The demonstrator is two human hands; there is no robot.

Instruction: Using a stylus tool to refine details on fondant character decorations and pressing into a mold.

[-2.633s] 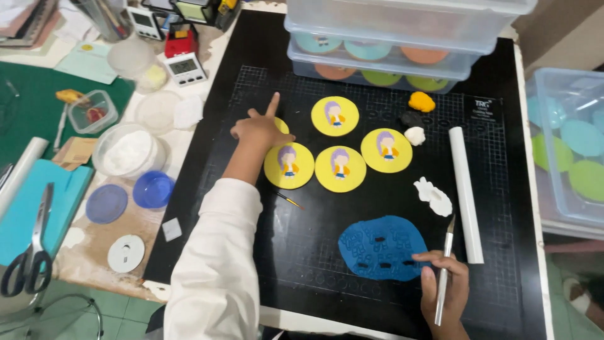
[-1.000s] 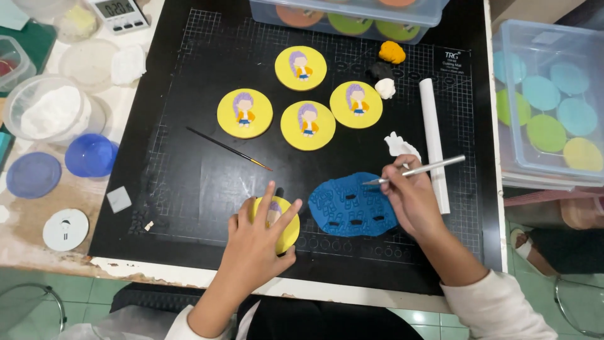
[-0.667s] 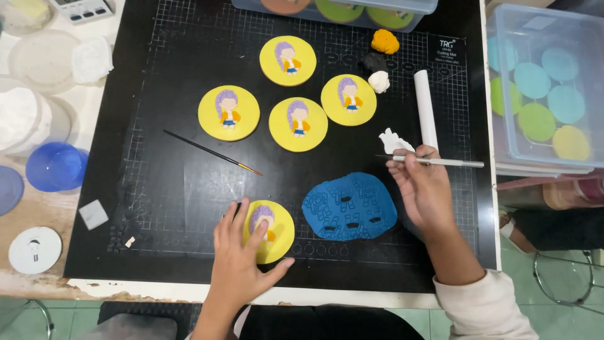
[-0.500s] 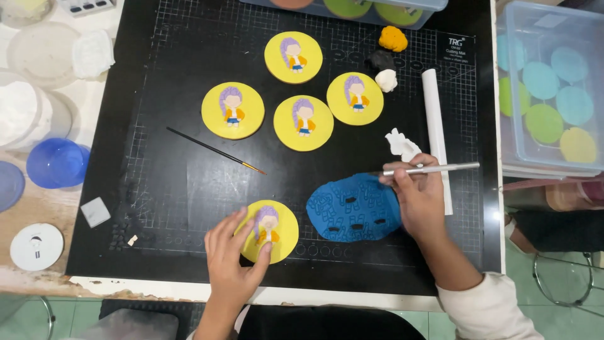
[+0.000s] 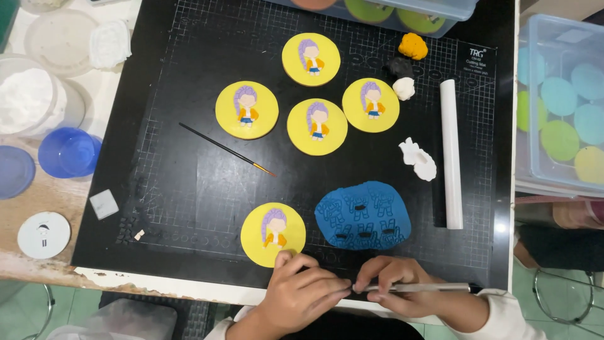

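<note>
Both hands meet at the near edge of the worktop. The right hand (image 5: 402,291) grips a slim silver tool (image 5: 428,288) that lies level and points toward the left hand (image 5: 302,294), whose fingertips pinch the tool's tip; the left hand's knuckles lie just below a yellow disc.

Black cutting mat (image 5: 189,189): spreads beneath and beyond both hands and carries most of the items.

Clear storage boxes (image 5: 560,113): far to the right of the right hand, holding coloured discs.

Blue embossed sheet (image 5: 363,216): flat on the mat, just beyond the right hand.

White roller (image 5: 450,153): lies lengthwise, beyond and right of the right hand.

Nearest yellow disc (image 5: 273,234): bears a purple-haired figure; directly beyond the left hand, close to its fingers.

Four further yellow discs (image 5: 317,126): clustered well beyond both hands.

Thin paintbrush (image 5: 226,150): lies slantwise on the mat, beyond the left hand.

White clay scrap (image 5: 419,160): between roller and blue sheet.
</note>
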